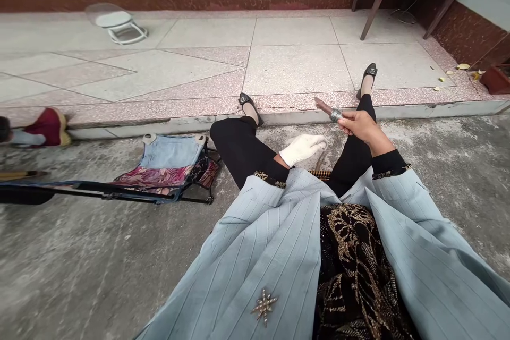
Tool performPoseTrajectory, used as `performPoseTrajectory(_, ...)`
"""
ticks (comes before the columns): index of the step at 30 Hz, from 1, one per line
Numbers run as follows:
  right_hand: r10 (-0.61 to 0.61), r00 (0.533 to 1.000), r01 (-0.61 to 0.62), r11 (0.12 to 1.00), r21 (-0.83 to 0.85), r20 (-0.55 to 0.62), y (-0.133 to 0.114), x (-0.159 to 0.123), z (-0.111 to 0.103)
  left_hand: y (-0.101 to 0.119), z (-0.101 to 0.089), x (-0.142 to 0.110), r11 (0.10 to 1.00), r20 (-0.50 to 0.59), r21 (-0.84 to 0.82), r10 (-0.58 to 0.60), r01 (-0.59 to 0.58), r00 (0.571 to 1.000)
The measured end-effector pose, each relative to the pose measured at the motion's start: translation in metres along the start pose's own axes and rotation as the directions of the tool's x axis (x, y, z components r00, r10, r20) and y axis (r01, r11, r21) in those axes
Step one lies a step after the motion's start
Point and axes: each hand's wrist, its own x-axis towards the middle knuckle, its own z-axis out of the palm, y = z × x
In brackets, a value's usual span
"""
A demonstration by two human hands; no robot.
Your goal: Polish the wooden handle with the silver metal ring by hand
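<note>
My right hand (360,126) is closed around the near end of a brown wooden stick (323,106), held out over my right leg. Silvery wire (336,115) is wound in a tight coil around the stick, just in front of my fingers. Lower and to the left, my left hand (302,150), in a white knitted glove, has its fingers pressed together at a thin curved grey strip (321,157) between my knees. What that strip belongs to is hidden. Below it, part of a yellow and black striped edge (320,174) shows by my lap.
A folding chair with denim and flowered cloth (167,162) stands on the concrete to my left, near another person's red shoe (48,127). My feet rest on a raised tiled step (295,66). Farther off are a small white stool (121,26) and a wooden table's leg (376,5).
</note>
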Motion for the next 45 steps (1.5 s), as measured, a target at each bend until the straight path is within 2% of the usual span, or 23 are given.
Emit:
performPoseTrajectory(3,-0.033,0.999,0.029,0.966,-0.256,-0.011,0.008,0.004,-0.001,0.003,-0.004,-0.001,0.981,0.009,0.191,0.024,-0.025,1.0)
performPoseTrajectory(5,-0.054,0.999,0.048,0.909,-0.414,-0.003,0.007,0.003,-0.002,0.007,-0.006,-0.001,0.957,0.015,0.286,0.036,-0.039,0.999)
performPoseTrajectory(9,-0.038,0.999,0.037,0.682,-0.73,0.015,-0.006,-0.004,0.002,0.013,-0.007,-0.001,0.904,0.021,0.421,0.068,-0.071,0.997)
performPoseTrajectory(12,0.123,0.986,0.036,0.522,-0.852,0.117,-0.016,-0.009,0.003,0.016,-0.013,0.0,0.889,0.028,0.448,0.093,-0.096,0.995)
performPoseTrajectory(13,0.212,0.957,0.061,0.519,-0.852,0.197,-0.019,-0.011,0.001,0.017,-0.017,0.0,0.896,0.035,0.432,0.102,-0.107,0.994)
performPoseTrajectory(14,0.295,0.905,0.098,0.556,-0.825,0.307,-0.021,-0.013,-0.001,0.017,-0.021,0.0,0.911,0.041,0.394,0.115,-0.122,0.992)
performPoseTrajectory(15,0.352,0.827,0.136,0.631,-0.764,0.438,-0.023,-0.015,-0.004,0.017,-0.024,0.001,0.933,0.046,0.332,0.13,-0.138,0.99)
performPoseTrajectory(17,0.324,0.66,0.155,0.824,-0.545,0.677,-0.027,-0.021,-0.012,0.018,-0.03,0.001,0.979,0.05,0.134,0.151,-0.156,0.987)
performPoseTrajectory(18,0.246,0.625,0.132,0.903,-0.41,0.741,-0.028,-0.023,-0.016,0.018,-0.032,0.001,0.989,0.044,0.014,0.149,-0.149,0.988)
performPoseTrajectory(19,0.145,0.643,0.099,0.958,-0.27,0.752,-0.029,-0.025,-0.019,0.018,-0.032,0.001,0.986,0.029,-0.102,0.133,-0.129,0.991)
performPoseTrajectory(20,0.04,0.707,0.071,0.989,-0.128,0.706,-0.03,-0.027,-0.021,0.018,-0.031,0.001,0.975,0.01,-0.2,0.102,-0.098,0.995)
performPoseTrajectory(22,-0.113,0.867,0.066,0.991,0.114,0.486,-0.03,-0.026,-0.022,0.017,-0.027,0.0,0.946,-0.018,-0.322,0.028,-0.032,0.999)
performPoseTrajectory(23,-0.145,0.917,0.08,0.979,0.186,0.372,-0.029,-0.025,-0.021,0.017,-0.023,0.0,0.937,-0.022,-0.35,0.0,-0.008,1.0)
performPoseTrajectory(25,-0.142,0.96,0.084,0.969,0.234,0.243,-0.027,-0.021,-0.018,0.016,-0.017,-0.001,0.934,0.007,-0.358,-0.013,0.015,1.0)
performPoseTrajectory(28,-0.08,0.973,0.041,0.983,0.181,0.215,-0.023,-0.015,-0.014,0.014,-0.011,-0.001,0.952,0.052,-0.305,-0.009,0.024,0.999)
performPoseTrajectory(31,-0.048,0.98,0.033,0.996,0.084,0.193,-0.022,-0.013,-0.013,0.011,-0.013,-0.003,0.971,0.035,-0.235,-0.035,0.042,0.999)
performPoseTrajectory(35,-0.029,0.995,0.045,0.984,-0.175,0.091,-0.024,-0.012,-0.012,0.012,-0.02,-0.005,0.993,0.006,-0.106,-0.045,0.045,0.999)
performPoseTrajectory(37,-0.037,0.999,0.039,0.915,-0.402,0.012,-0.023,-0.012,-0.011,0.016,-0.024,-0.006,0.999,0.016,-0.006,-0.036,0.036,0.999)
performPoseTrajectory(39,-0.045,0.999,0.026,0.789,-0.614,-0.015,-0.023,-0.011,-0.009,0.02,-0.029,-0.007,0.994,0.031,0.105,-0.024,0.021,0.999)
performPoseTrajectory(41,0.005,0.999,0.02,0.673,-0.739,0.032,-0.022,-0.011,-0.008,0.023,-0.036,-0.007,0.98,0.024,0.2,-0.011,0.006,1.0)
performPoseTrajectory(42,0.055,0.995,0.026,0.642,-0.766,0.08,-0.022,-0.011,-0.008,0.023,-0.04,-0.007,0.974,0.018,0.229,-0.001,-0.004,1.0)
performPoseTrajectory(44,0.166,0.961,0.063,0.645,-0.762,0.22,-0.023,-0.011,-0.01,0.022,-0.047,-0.008,0.972,0.014,0.235,0.023,-0.026,1.0)
performPoseTrajectory(45,0.211,0.928,0.089,0.676,-0.732,0.307,-0.023,-0.012,-0.011,0.021,-0.05,-0.008,0.977,0.018,0.212,0.034,-0.037,0.999)
